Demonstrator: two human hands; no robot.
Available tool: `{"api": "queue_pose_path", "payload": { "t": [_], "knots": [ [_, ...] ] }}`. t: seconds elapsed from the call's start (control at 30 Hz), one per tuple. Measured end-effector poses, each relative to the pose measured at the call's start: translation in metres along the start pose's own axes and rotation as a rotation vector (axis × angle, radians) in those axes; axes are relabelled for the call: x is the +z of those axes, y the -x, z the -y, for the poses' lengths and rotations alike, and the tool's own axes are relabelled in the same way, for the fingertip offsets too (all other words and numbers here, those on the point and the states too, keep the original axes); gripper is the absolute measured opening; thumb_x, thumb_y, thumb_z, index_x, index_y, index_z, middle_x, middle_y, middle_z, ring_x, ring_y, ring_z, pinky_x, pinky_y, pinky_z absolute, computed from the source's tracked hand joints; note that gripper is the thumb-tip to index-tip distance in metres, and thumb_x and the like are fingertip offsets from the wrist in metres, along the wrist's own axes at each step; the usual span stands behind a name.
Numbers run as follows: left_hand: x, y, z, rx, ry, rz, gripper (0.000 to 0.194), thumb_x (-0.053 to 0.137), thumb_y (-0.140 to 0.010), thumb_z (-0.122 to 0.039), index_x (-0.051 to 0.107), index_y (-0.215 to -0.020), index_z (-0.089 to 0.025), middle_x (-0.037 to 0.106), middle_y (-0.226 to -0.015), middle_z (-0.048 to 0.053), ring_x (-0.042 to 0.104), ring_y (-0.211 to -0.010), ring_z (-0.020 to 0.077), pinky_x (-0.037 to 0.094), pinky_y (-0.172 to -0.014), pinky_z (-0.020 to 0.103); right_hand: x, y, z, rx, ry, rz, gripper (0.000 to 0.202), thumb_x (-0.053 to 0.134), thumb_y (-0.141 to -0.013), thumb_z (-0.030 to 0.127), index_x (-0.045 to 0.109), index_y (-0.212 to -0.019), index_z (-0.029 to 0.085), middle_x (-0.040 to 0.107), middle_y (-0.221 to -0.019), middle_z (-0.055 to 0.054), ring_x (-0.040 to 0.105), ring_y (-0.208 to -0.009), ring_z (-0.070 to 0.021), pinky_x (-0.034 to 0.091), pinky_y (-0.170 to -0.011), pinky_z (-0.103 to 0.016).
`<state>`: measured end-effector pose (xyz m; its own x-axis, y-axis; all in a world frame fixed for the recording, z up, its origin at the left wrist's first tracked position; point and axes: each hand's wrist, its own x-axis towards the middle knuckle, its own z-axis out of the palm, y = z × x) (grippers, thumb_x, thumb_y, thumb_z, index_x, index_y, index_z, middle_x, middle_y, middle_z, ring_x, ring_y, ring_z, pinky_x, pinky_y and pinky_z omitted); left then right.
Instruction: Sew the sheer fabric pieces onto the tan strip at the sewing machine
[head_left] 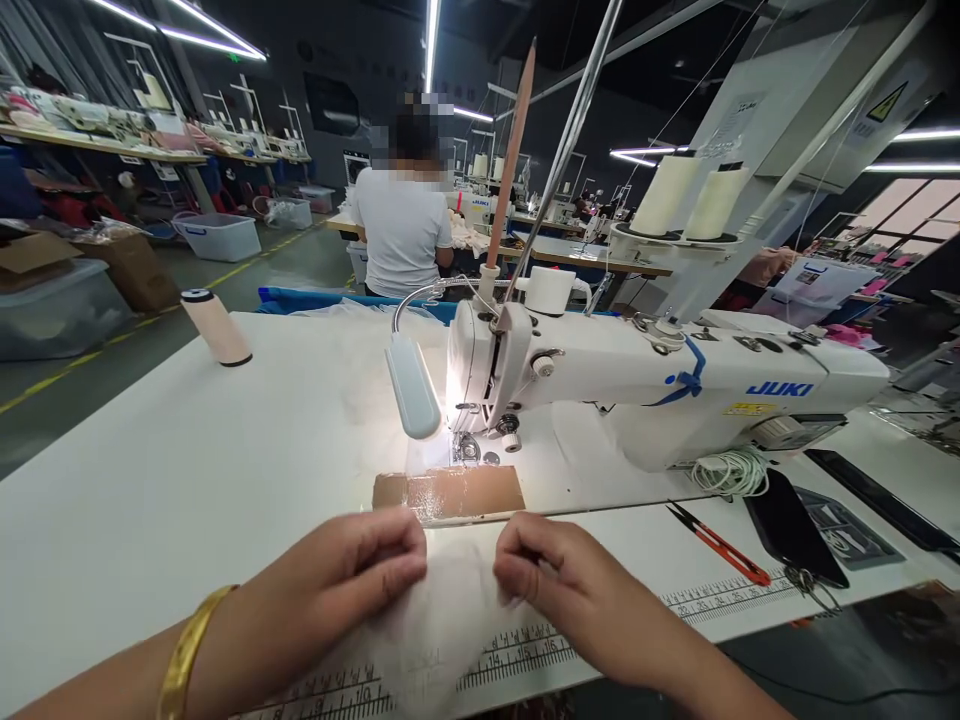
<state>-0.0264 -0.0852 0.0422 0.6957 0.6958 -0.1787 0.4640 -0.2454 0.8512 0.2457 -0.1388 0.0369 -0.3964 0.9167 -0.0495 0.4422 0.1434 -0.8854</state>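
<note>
Sheer white fabric [454, 580] is stretched between my two hands, just in front of the sewing machine's brown taped plate [450, 492]. My left hand [360, 565], below a gold bangle, pinches its left edge between thumb and fingers. On the other side my right hand [559, 575] pinches the right edge in the same way. Both hands hover over the table's near edge, where a printed ruler [517, 655] shows through and beside the cloth. Beyond them stands the white JUKI sewing machine [600, 370], its needle area lit. More sheer fabric [360, 390] lies behind the lamp.
A thread cone [217, 328] stands at the table's far left. To the right lie orange thread snips [720, 545], a dark phone [795, 525] and coiled pale cord [731, 472]. A small lamp [414, 388] hangs beside the machine head. Ahead, a person [403, 225] sits facing away.
</note>
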Motion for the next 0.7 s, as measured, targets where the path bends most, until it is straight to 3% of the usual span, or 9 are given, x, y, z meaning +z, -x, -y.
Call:
{"api": "queue_pose_path", "payload": {
  "t": [0.07,0.13,0.23,0.27,0.37,0.43,0.57,0.7],
  "knots": [
    [-0.013,-0.007,-0.005,-0.110,0.023,-0.018,0.046,0.049,-0.099,-0.061,0.052,-0.076,-0.022,0.055,-0.073,-0.003,0.050,-0.066,0.0162,0.040,-0.059,0.026,-0.007,-0.008,0.003,0.109,0.001,-0.030,0.036,0.053,-0.109,0.047,0.057,-0.083,0.023,0.063,-0.080,0.002,0.055,-0.072,-0.0169,0.041,-0.065,-0.028],
    [-0.023,-0.011,-0.004,-0.108,-0.119,-0.163,0.043,0.049,-0.098,-0.060,0.058,-0.079,-0.022,0.060,-0.077,0.000,0.055,-0.069,0.0189,0.042,-0.062,0.028,-0.011,-0.019,-0.002,0.108,0.136,-0.133,0.030,0.054,-0.109,0.039,0.056,-0.084,0.023,0.062,-0.081,0.001,0.055,-0.074,-0.0180,0.041,-0.067,-0.030],
    [-0.024,-0.010,0.001,0.070,-0.362,-0.501,0.032,0.051,-0.100,-0.050,0.067,-0.095,-0.023,0.069,-0.092,0.003,0.063,-0.083,0.0232,0.049,-0.072,0.032,-0.010,-0.028,-0.018,-0.028,0.362,-0.316,0.012,0.053,-0.105,0.022,0.059,-0.094,0.023,0.063,-0.088,-0.001,0.058,-0.084,-0.0214,0.043,-0.075,-0.033],
    [-0.021,-0.008,0.002,0.148,-0.396,-0.551,0.028,0.051,-0.102,-0.046,0.068,-0.097,-0.023,0.069,-0.093,0.003,0.064,-0.084,0.0221,0.049,-0.072,0.031,-0.008,-0.029,-0.024,-0.093,0.401,-0.353,0.012,0.052,-0.105,0.019,0.060,-0.097,0.022,0.062,-0.090,-0.002,0.058,-0.085,-0.0218,0.044,-0.076,-0.034],
    [-0.003,-0.004,0.004,0.329,-0.433,-0.452,0.024,0.051,-0.106,-0.032,0.066,-0.090,-0.024,0.066,-0.085,0.000,0.062,-0.077,0.0176,0.049,-0.070,0.029,-0.001,-0.025,-0.037,-0.290,0.434,-0.355,0.016,0.049,-0.107,0.017,0.062,-0.099,0.022,0.061,-0.093,-0.003,0.057,-0.087,-0.0218,0.047,-0.078,-0.034],
    [0.010,-0.008,0.008,0.359,-0.483,-0.389,0.020,0.053,-0.105,-0.029,0.066,-0.091,-0.023,0.068,-0.091,0.002,0.063,-0.083,0.0201,0.050,-0.075,0.032,0.004,-0.022,-0.042,-0.376,0.481,-0.336,0.016,0.050,-0.107,0.016,0.064,-0.101,0.022,0.061,-0.095,-0.005,0.055,-0.088,-0.0225,0.048,-0.080,-0.036],
    [0.024,-0.026,0.022,0.215,-0.564,-0.373,0.021,0.053,-0.100,-0.030,0.064,-0.085,-0.020,0.067,-0.093,0.006,0.061,-0.085,0.0260,0.047,-0.073,0.038,0.013,-0.020,-0.047,-0.393,0.574,-0.332,0.017,0.050,-0.107,0.014,0.066,-0.107,0.021,0.060,-0.096,-0.006,0.052,-0.088,-0.0238,0.048,-0.079,-0.037],
    [0.018,-0.036,0.027,0.153,-0.419,-0.373,0.035,0.045,-0.104,-0.033,0.067,-0.080,-0.021,0.068,-0.085,0.004,0.061,-0.081,0.0230,0.047,-0.075,0.036,0.016,-0.019,-0.046,-0.392,0.555,-0.310,0.019,0.049,-0.108,0.016,0.067,-0.102,0.020,0.059,-0.093,-0.006,0.050,-0.086,-0.0232,0.048,-0.078,-0.038]
  ]
}}
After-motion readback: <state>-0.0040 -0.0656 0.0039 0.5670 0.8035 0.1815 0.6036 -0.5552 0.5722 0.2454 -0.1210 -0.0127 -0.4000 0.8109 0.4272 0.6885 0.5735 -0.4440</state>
